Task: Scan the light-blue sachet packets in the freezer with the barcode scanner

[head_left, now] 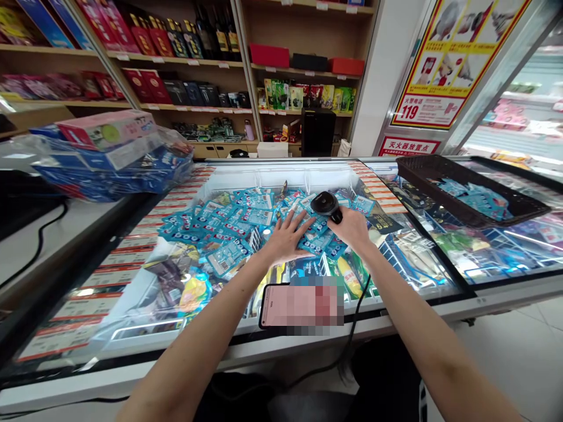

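My left hand [288, 236] lies flat with fingers spread on a heap of blue snack packets [229, 225] inside an open chest freezer [246, 176]. My right hand [352, 227] is closed round the handle of a black barcode scanner [326, 204], whose head points down at the packets just right of my left fingers. The scanner's black cable [358, 310] runs down past the freezer's front edge. A phone [301, 305] lies on the front rim below my hands.
A black mesh basket [466, 190] holding more blue packets rests on the freezer's glass lid at the right. A plastic-wrapped stack of boxes [109, 155] sits at the left. Shelves of bottles and boxes [189, 64] line the back wall. A glass-door fridge [523, 105] stands far right.
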Motion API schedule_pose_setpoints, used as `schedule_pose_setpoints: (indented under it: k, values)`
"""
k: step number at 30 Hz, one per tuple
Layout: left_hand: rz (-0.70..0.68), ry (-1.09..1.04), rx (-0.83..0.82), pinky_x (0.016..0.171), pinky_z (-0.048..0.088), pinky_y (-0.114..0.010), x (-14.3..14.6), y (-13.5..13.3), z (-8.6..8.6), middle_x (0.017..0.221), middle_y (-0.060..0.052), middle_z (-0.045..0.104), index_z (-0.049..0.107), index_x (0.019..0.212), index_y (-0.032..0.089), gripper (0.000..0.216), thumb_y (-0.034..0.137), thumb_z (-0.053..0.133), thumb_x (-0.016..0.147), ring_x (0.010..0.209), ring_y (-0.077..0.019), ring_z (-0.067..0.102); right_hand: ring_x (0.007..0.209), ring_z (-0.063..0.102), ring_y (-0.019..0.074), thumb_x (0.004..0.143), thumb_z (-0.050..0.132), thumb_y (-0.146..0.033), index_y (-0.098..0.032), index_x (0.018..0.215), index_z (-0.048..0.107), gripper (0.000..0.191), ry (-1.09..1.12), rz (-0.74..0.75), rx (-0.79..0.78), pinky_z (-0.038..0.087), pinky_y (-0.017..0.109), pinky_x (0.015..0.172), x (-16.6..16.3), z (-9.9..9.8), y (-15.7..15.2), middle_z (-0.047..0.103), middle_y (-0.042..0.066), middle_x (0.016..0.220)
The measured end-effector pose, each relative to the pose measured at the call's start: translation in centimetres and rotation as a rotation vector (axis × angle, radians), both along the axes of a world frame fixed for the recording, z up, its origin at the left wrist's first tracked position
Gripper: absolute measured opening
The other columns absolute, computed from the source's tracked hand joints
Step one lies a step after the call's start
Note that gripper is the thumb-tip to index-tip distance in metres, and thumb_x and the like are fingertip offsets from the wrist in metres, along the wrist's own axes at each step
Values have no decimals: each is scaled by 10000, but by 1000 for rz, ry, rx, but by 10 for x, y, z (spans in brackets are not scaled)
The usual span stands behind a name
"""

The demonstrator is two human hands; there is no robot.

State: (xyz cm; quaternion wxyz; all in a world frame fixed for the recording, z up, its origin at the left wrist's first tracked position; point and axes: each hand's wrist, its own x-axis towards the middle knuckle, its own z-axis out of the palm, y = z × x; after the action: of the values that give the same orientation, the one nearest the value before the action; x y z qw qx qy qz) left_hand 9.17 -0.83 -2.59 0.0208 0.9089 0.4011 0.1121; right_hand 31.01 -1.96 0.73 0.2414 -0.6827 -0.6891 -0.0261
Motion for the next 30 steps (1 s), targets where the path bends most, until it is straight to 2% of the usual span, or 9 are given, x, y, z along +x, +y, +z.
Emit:
schedule_pose_setpoints:
  k: [3,6,9,13,15,17,24,27,30]
  values:
    - [13,-40,-28,1136,95,-589,3,9,0,1590,-5,-7,85,1492,361,1004,797,477,676,1439,-381,-52,843,648,263,796,565,-373,-188,981,641,273,-28,1,-5,443,319,704,-2,6,5,705,106,915]
    - [-32,-101,-102,1132,91,-600,-2,12,5,1589,-33,-29,31,1496,345,1106,801,536,625,1437,-385,-55,847,636,246,815,554,-373,-176,1034,622,302,-87,-9,52,433,311,702,-4,11,2,697,109,949]
    - [-28,-271,-165,1143,187,-531,-12,10,8,1589,-67,35,22,1500,314,1067,754,541,679,1452,-331,27,846,628,248,824,559,-372,-175,1077,597,324,-144,21,98,419,311,686,-4,13,-4,688,109,981]
    - [225,-574,-93,1102,317,-428,-20,14,2,1487,-93,348,302,1443,260,668,622,341,883,1386,-243,299,856,626,249,837,555,-341,-192,1107,578,309,-178,69,96,405,311,677,-2,10,-8,672,96,1029]
    - [303,-613,-43,1066,359,-405,-18,19,-4,1361,-104,484,468,1336,225,593,599,321,900,1292,-235,418,881,624,247,834,565,-314,-210,1128,571,312,-185,92,71,403,307,676,0,7,-10,661,87,1069]
    - [333,-578,-14,1043,375,-406,-15,23,-7,1242,-107,553,563,1237,207,582,617,355,881,1213,-241,474,905,620,249,824,579,-302,-228,1152,563,337,-189,107,51,403,304,673,3,4,-11,653,78,1095]
    - [426,-521,-2,1002,396,-424,-10,33,-12,1132,-130,552,617,1164,170,656,659,577,730,1136,-280,492,878,612,250,809,554,-340,-224,1123,589,336,-189,102,84,405,311,662,6,0,-13,662,70,1027]
    - [460,-652,-63,952,433,-413,-13,37,-13,1136,-101,557,636,1084,204,549,587,659,691,1083,-254,525,870,610,250,808,545,-337,-224,1107,596,324,-190,108,94,401,311,659,4,-1,-12,663,69,1009]
    - [428,-885,-212,820,489,-362,-15,39,-12,1099,-65,603,582,1104,212,532,510,691,678,930,-197,585,878,609,253,803,547,-327,-219,1111,595,330,-173,104,84,401,309,663,2,-2,-12,663,76,1024]
